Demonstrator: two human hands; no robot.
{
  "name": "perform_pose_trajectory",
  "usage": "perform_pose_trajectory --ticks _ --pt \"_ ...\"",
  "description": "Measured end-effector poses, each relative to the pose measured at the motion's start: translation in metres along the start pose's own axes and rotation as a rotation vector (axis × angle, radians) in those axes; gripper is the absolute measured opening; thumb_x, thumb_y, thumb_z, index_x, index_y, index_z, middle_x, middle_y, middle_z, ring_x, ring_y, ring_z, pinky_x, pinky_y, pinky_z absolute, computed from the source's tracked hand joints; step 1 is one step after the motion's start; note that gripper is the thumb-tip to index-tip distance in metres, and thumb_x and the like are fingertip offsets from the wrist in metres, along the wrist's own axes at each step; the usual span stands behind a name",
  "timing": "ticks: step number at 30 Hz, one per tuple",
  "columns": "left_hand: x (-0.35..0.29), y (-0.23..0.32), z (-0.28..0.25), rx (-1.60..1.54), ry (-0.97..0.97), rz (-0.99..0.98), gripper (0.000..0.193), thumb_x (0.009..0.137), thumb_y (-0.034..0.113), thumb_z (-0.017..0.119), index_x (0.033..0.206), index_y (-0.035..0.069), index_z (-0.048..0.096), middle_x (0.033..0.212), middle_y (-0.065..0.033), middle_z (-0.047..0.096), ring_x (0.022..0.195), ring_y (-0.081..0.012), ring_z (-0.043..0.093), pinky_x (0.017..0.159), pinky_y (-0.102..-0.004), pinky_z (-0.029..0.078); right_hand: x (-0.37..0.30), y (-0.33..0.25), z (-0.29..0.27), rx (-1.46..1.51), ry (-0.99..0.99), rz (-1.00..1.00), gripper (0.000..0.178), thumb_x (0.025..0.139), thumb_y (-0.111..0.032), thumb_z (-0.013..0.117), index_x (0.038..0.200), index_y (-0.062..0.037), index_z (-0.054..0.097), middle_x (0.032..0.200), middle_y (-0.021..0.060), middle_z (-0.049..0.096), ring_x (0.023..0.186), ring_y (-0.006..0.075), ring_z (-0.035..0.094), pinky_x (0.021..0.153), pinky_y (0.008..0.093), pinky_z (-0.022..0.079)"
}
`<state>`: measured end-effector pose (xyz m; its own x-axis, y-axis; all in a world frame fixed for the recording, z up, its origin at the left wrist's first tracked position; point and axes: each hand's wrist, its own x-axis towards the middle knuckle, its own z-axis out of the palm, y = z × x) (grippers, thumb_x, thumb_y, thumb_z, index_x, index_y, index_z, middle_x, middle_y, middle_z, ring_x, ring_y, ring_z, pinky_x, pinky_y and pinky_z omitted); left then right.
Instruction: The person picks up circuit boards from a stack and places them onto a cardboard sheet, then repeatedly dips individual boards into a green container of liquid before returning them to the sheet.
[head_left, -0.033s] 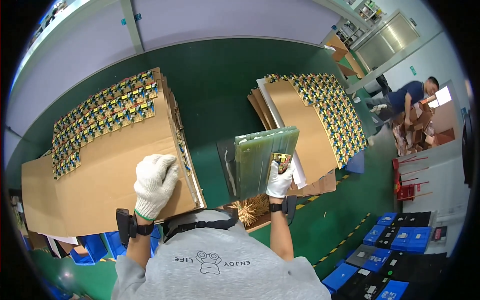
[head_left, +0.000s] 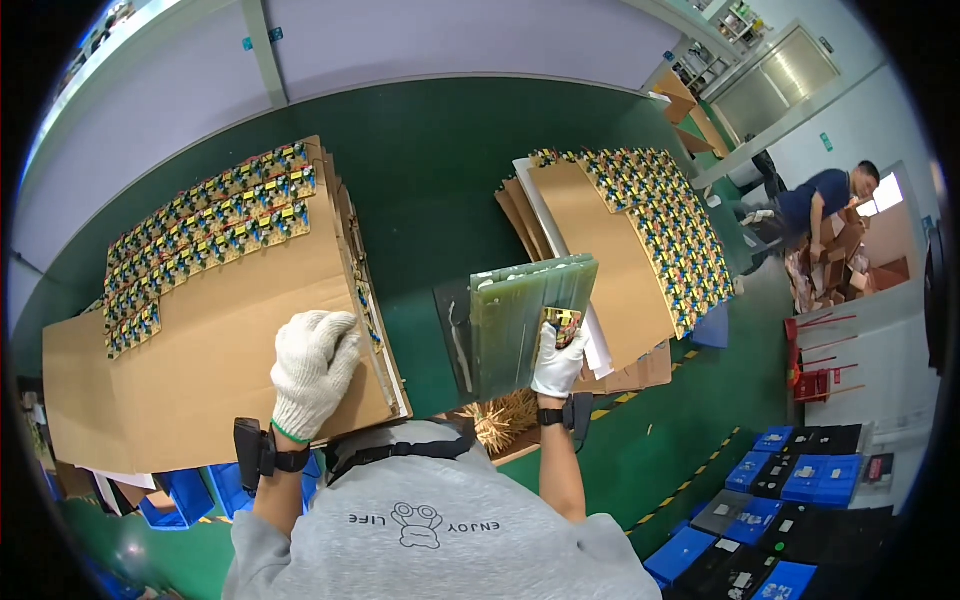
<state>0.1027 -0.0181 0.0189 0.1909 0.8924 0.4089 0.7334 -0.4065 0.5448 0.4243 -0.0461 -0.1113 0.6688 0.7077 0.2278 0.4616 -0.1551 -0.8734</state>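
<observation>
— What did the right hand (head_left: pixel 558 362) have?
— A green circuit board panel (head_left: pixel 528 322), held upright above the dark green desk (head_left: pixel 430 170); the gloved fingers (head_left: pixel 549 345) were clamped shut on its lower right edge, beside a small yellow component.
— And the left hand (head_left: pixel 313 368)?
— Gloved too, lying palm-down with fingers loosely curled on the big cardboard sheet (head_left: pixel 210 350), holding nothing. Rows of small populated boards (head_left: pixel 205 235) covered that sheet's far part.
— Anything to the right?
— Another cardboard stack (head_left: pixel 610 265) carrying similar boards (head_left: pixel 670 235), just behind the panel.
</observation>
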Motion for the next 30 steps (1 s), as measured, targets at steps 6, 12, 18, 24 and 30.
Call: perform_pose_trajectory --ticks 6,12,18,24,30 --pt "0.001 0.012 0.011 -0.100 -0.101 0.019 0.034 0.075 0.011 0.073 0.107 0.004 0.064 0.092 -0.0129 0.065 0.088 -0.0315 0.062 0.078 -0.0407 0.047 -0.016 -0.005 0.002 0.077 0.061 0.087 0.047 0.090 -0.038 0.068 0.109 0.0015 0.050 0.091 0.0086 0.061 0.079 0.0144 0.056 0.075 0.0326 0.048" --pt "0.013 0.045 0.017 -0.178 -0.147 0.187 0.078 0.056 0.017 0.086 0.125 0.002 0.054 0.119 -0.0169 0.059 0.111 -0.0360 0.056 0.094 -0.0450 0.045 -0.021 -0.047 -0.045 0.164 -0.340 -0.039 0.025 0.088 -0.018 0.056 0.106 -0.0018 0.054 0.091 0.0018 0.056 0.081 0.0116 0.050 0.075 0.0276 0.045" --pt "0.027 0.086 0.043 0.030 -0.176 0.645 0.045 0.076 0.021 0.063 0.118 0.007 0.056 0.110 -0.0075 0.059 0.106 -0.0242 0.059 0.091 -0.0346 0.048 -0.018 -0.147 -0.060 -0.266 -0.857 -0.250 0.070 0.061 -0.039 0.086 0.111 -0.0008 0.056 0.094 0.0151 0.068 0.087 0.0312 0.067 0.077 0.0373 0.053" --pt "0.017 0.064 0.033 0.246 -0.274 0.529 0.056 0.074 0.019 0.068 0.125 0.004 0.053 0.088 -0.0037 0.058 0.086 -0.0215 0.058 0.073 -0.0310 0.044 -0.002 -0.136 -0.061 -0.145 -0.337 -0.355 0.031 0.090 -0.020 0.060 0.113 0.0006 0.060 0.110 0.0126 0.064 0.098 0.0208 0.062 0.091 0.0342 0.047" --pt "0.004 0.045 0.012 0.136 -0.056 0.328 0.084 0.054 0.025 0.083 0.129 0.003 0.051 0.091 -0.0056 0.057 0.093 -0.0257 0.058 0.082 -0.0399 0.044 -0.024 -0.134 -0.011 0.190 -0.481 -0.038 0.028 0.099 -0.024 0.056 0.082 -0.0036 0.063 0.068 -0.0024 0.056 0.064 0.0048 0.047 0.054 0.0258 0.037"
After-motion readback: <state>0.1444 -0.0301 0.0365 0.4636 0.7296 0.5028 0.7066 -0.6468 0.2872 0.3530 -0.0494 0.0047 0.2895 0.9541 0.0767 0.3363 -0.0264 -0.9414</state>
